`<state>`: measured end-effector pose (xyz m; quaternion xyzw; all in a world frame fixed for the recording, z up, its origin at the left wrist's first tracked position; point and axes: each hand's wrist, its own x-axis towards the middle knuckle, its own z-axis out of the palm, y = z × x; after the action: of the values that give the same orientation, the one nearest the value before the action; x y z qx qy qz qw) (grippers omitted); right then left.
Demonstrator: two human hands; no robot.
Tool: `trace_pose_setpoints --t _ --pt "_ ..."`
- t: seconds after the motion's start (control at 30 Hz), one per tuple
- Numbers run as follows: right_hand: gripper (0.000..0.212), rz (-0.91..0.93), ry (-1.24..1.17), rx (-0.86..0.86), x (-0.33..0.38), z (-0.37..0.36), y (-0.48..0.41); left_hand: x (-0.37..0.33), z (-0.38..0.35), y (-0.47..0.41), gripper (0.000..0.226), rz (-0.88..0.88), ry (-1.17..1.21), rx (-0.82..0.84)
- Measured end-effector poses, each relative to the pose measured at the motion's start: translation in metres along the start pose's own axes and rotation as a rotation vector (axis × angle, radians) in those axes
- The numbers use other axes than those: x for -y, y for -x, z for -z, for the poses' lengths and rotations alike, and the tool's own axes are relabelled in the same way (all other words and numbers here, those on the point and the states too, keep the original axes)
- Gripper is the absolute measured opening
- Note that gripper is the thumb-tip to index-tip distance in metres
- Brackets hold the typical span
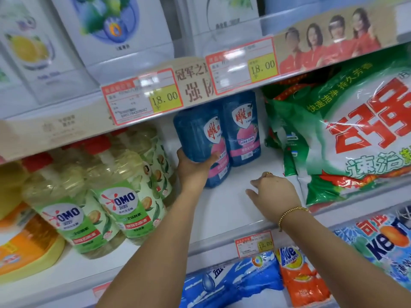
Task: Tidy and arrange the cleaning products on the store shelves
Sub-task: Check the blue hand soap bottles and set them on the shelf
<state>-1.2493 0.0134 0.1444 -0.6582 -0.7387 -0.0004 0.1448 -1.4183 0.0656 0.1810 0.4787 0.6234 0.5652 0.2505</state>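
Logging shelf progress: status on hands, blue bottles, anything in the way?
Left hand grips a tilted blue bottle. Right hand open, low over shelf. Another bottle stands alongside; green bag close on the right.

caps of blue bottles point(241, 130) behind shelf rail point(198, 85); green bag point(333, 121) past the right edge

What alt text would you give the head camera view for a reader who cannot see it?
A person's left hand grips a blue bottle beside a second blue bottle on a white store shelf; the open right hand hovers over the shelf nearby. OMO bottles stand left, a green detergent bag right.
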Motion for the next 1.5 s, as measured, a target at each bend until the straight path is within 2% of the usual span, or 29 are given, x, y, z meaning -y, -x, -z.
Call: trace_pose_setpoints --t 0.1,0.23,0.3,0.4,0.53,0.57,0.63,0.77,0.83,0.93,1.0,1.07,1.13,1.2,1.27,1.37,1.43,1.5 --pt "0.038 -0.049 -0.103 0.006 0.000 0.006 0.005 0.002 0.008 0.021 0.083 -0.043 -0.003 -0.024" --pt "0.043 -0.057 -0.246 0.135 0.005 0.021 0.019 -0.003 0.013 0.049 0.077 -0.013 0.055 -0.024" --pt "0.045 -0.107 -0.460 0.102 0.011 0.034 0.032 -0.011 0.014 0.060 0.073 0.046 0.166 0.015" --pt "0.049 -0.284 -0.866 0.017 0.010 0.055 0.064 -0.019 0.015 0.079 0.076 0.233 0.469 0.128" --pt "0.070 -0.452 -1.323 0.063 -0.007 0.077 0.103 -0.029 0.017 0.115 0.058 0.389 0.665 0.211" --pt "0.073 -0.474 -1.378 0.081 -0.011 0.084 0.111 -0.036 0.020 0.122 0.060 0.405 0.709 0.225" --pt "0.081 -0.463 -1.405 0.117 -0.017 0.099 0.124 -0.053 0.028 0.131 0.064 0.415 0.775 0.251" --pt "0.103 -0.375 -1.460 0.247 -0.015 0.130 0.150 -0.078 0.052 0.167 0.040 0.444 0.822 0.338" --pt "0.090 -0.296 -1.481 0.334 -0.012 0.143 0.165 -0.079 0.067 0.191 0.041 0.502 0.815 0.393" --pt "0.057 -0.241 -1.457 0.542 -0.007 0.147 0.195 -0.072 0.093 0.228 0.050 0.590 0.807 0.493" --pt "0.053 -0.238 -1.462 0.693 -0.005 0.136 0.216 -0.057 0.113 0.249 0.052 0.614 0.754 0.545" --pt "0.068 -0.207 -1.468 0.811 -0.003 0.118 0.234 -0.040 0.130 0.265 0.064 0.586 0.672 0.605" --pt "0.088 -0.177 -1.439 0.880 0.002 0.100 0.249 -0.023 0.146 0.277 0.086 0.539 0.615 0.635" --pt "0.094 -0.161 -1.390 0.858 0.010 0.085 0.261 -0.010 0.162 0.285 0.100 0.468 0.530 0.637" --pt "0.093 -0.101 -1.253 0.712 0.025 0.077 0.272 -0.004 0.177 0.285 0.104 0.363 0.422 0.643" --pt "0.089 0.019 -1.011 0.474 0.048 0.077 0.275 -0.010 0.202 0.279 0.096 0.164 0.259 0.697" --pt "0.090 0.083 -0.978 0.370 0.060 0.079 0.272 -0.026 0.218 0.279 0.088 0.053 0.170 0.736" --pt "0.077 0.107 -0.991 0.276 0.070 0.079 0.269 -0.042 0.230 0.280 0.087 -0.033 0.128 0.744"
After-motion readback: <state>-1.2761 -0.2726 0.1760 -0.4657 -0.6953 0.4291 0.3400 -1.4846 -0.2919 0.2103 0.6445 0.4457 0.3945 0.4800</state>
